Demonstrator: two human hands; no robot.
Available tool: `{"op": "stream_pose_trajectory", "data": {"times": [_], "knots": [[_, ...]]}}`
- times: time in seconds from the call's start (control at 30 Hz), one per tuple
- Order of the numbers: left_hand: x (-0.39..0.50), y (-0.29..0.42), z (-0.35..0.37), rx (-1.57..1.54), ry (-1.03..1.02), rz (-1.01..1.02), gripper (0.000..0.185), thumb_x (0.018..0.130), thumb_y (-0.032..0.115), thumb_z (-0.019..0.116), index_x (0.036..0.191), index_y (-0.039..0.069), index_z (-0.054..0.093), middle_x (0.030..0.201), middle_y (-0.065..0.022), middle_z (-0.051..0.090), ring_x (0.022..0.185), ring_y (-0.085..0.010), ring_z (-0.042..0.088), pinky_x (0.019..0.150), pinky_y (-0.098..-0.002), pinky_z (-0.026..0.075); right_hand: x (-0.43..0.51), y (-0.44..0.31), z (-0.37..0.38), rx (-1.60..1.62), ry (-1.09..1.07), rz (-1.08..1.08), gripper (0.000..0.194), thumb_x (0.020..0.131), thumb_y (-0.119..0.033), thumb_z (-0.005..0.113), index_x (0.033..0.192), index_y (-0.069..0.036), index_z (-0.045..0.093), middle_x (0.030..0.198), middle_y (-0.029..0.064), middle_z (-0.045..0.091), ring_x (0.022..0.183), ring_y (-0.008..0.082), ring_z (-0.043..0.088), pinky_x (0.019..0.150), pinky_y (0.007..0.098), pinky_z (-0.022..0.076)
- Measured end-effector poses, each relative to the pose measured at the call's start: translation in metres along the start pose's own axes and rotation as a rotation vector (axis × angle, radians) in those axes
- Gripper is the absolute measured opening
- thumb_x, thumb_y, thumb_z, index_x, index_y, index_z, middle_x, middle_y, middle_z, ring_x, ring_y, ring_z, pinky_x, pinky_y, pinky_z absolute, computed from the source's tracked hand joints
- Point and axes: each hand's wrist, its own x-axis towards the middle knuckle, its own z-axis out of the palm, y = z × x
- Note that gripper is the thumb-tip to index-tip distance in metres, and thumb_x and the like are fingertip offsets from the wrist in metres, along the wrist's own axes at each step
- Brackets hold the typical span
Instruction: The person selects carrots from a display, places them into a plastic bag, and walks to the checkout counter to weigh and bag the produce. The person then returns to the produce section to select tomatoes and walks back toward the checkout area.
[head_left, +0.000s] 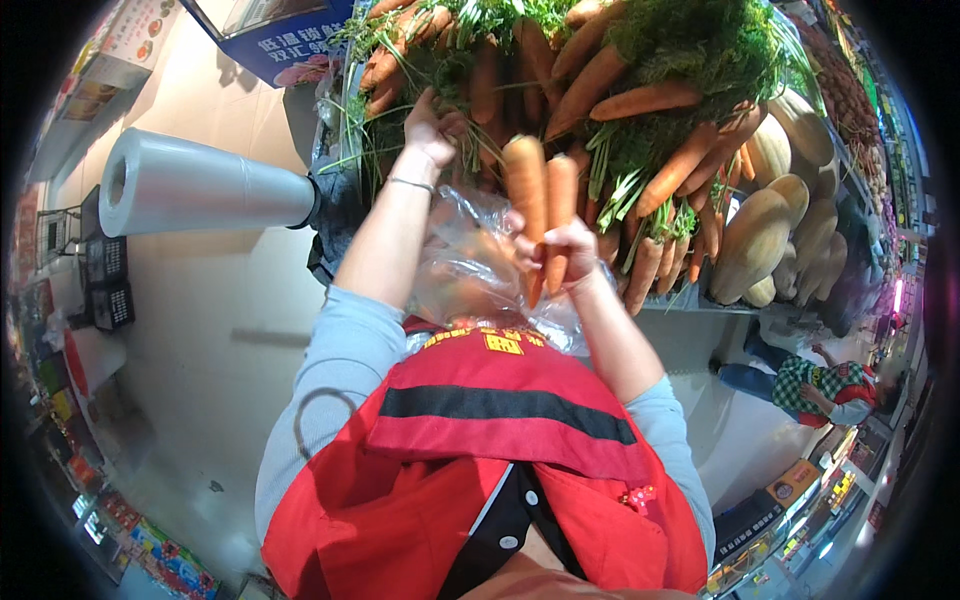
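Observation:
Two orange carrots, tops upward and leaves off, are gripped in my right hand. Below and left of them a clear plastic bag lies against the display's front edge, with orange carrots showing through it. My left hand is at the left of the carrot pile, among green stems; whether its fingers hold a stem is unclear. Many carrots with leafy green tops are heaped in front of me.
A roll of plastic bags sticks out on the left. Pale oblong melons lie right of the carrots. At far right stands a person in a checked apron. Black crates are on the left floor.

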Motion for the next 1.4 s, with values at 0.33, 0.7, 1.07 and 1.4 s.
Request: {"op": "stream_pose_trajectory", "data": {"times": [0.33,0.7,1.07,1.4], "knots": [[-0.177,-0.037,0.022,2.348,-0.858,0.501,0.046,0.072,0.042,0.073,0.095,0.004,0.063,0.098,-0.0157,0.060,0.096,-0.0333,0.057,0.085,-0.0418,0.044,-0.050,-0.047,0.070,-0.542,-0.150,-0.782,0.095,0.073,-0.011,0.076,0.147,-0.013,0.017,0.112,0.0106,0.049,0.097,0.0241,0.054,0.098,0.0509,0.0410],[-0.229,-0.001,-0.010,0.884,-0.111,0.039,0.026,0.085,0.005,0.060,0.109,0.005,0.052,0.078,0.0004,0.054,0.056,-0.0040,0.048,0.047,-0.0195,0.040,-0.025,-0.001,0.053,-1.274,-0.420,-0.246,0.064,0.079,-0.031,0.072,0.133,-0.007,0.047,0.122,0.0138,0.057,0.115,0.0275,0.054,0.101,0.0386,0.0393],[-0.289,0.031,0.019,1.118,-1.321,-0.343,0.065,0.077,0.019,0.078,0.128,-0.003,0.045,0.109,-0.0129,0.058,0.086,-0.0150,0.057,0.075,-0.0283,0.047,-0.009,-0.001,-0.022,-2.247,0.002,0.232,0.057,0.071,-0.027,0.069,0.122,-0.008,0.055,0.117,0.0192,0.061,0.110,0.0355,0.057,0.096,0.0472,0.0429],[-0.075,0.056,-0.094,2.398,0.291,0.028,0.047,0.085,0.032,0.057,0.120,0.001,0.049,0.113,-0.0278,0.061,0.107,-0.0398,0.060,0.091,-0.0451,0.049,-0.011,-0.014,-0.038,-2.453,-0.036,0.306,0.059,0.084,-0.037,0.064,0.139,-0.030,0.043,0.130,0.0126,0.051,0.119,0.0349,0.049,0.098,0.0446,0.0442]]}}
